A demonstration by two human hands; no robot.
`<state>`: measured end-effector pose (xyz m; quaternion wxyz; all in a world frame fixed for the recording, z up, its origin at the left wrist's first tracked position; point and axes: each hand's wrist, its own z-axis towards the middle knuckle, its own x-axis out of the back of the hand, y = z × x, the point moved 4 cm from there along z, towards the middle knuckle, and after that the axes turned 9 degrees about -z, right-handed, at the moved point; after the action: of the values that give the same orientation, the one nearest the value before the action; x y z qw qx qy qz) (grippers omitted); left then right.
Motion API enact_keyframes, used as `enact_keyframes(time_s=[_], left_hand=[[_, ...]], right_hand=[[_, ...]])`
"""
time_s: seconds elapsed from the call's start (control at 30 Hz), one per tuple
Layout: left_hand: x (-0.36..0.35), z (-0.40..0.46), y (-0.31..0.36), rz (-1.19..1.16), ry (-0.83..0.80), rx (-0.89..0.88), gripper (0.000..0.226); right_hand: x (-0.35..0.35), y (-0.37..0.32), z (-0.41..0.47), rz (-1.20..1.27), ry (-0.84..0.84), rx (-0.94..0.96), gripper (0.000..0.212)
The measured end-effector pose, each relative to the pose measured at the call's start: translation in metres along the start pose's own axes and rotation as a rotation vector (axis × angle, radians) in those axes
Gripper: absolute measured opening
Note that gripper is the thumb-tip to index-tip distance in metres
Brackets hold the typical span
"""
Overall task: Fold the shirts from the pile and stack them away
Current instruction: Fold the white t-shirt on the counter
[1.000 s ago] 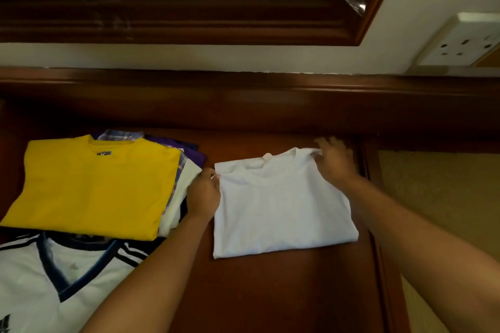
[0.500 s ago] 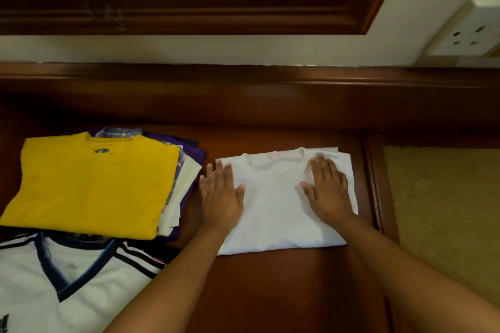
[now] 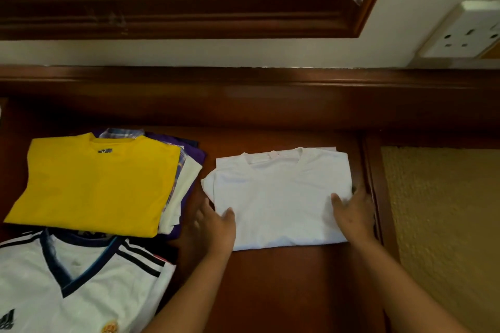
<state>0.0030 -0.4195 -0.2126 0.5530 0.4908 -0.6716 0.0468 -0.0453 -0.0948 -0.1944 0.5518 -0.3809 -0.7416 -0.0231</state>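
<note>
A folded white T-shirt [image 3: 281,197] lay flat on the dark reddish-brown wooden counter [image 3: 270,292], collar toward the wall, and it served as the centre of everything else. The left hand [image 3: 213,227] sat at its near-left corner, thumb on top of the cloth and fingers slipped along or under the edge, so it grasped that corner. The right hand [image 3: 354,213] was at the shirt's near-right edge in the same way, thumb lying on the fabric, fingers tucked down the side between the shirt and a raised wooden lip; it held that edge, though how far the fingers went under could not be told.

Left of the white shirt, just beside it, stood a stack of folded shirts [image 3: 184,186] topped by a yellow shirt [image 3: 97,186], with plaid, cream and purple layers showing at its right side. Nearer than the stack and still left of the white shirt lay a white jersey [image 3: 81,292] with a dark V-collar and black shoulder stripes.

Beyond the shirt rose a wooden back rail [image 3: 243,94], then a pale wall [image 3: 189,53] bearing a dark wood-framed mirror [image 3: 189,16]. Up and to the right of the shirt was a white wall socket [image 3: 465,32]. To its right, past the wooden lip, lay a mustard-coloured textured surface [image 3: 443,224].
</note>
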Motion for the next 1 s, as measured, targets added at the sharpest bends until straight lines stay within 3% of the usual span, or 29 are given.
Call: enact_keyframes(time_s=[0.2,0.37,0.5,0.6,0.7,0.83,1.0], left_hand=[[0.002,0.001,0.024,-0.246,-0.031,0.040,0.078],[0.015,0.000,0.036,-0.187,-0.017,-0.109,0.096],[0.032,-0.012,0.040,-0.066,0.021,-0.216,0.102],[0.038,-0.027,0.038,-0.223,-0.135,-0.195,0.080],[0.039,-0.038,0.035,-0.370,-0.337,-0.095,0.044],[0.062,-0.061,0.032,-0.486,-0.332,-0.071,0.042],[0.097,-0.085,0.027,-0.512,-0.284,-0.157,0.045]], right_hand=[[0.003,-0.001,-0.006,0.327,-0.178,-0.165,0.065],[0.005,-0.003,-0.011,0.503,-0.321,-0.144,0.037],[0.018,-0.006,-0.025,0.553,-0.336,-0.029,0.071],[0.029,-0.006,-0.044,0.531,-0.345,0.092,0.090],[0.033,-0.004,-0.059,0.481,-0.375,0.107,0.082],[0.043,0.002,-0.082,0.451,-0.347,0.130,0.068],[0.055,-0.005,-0.123,0.444,-0.298,0.193,0.064]])
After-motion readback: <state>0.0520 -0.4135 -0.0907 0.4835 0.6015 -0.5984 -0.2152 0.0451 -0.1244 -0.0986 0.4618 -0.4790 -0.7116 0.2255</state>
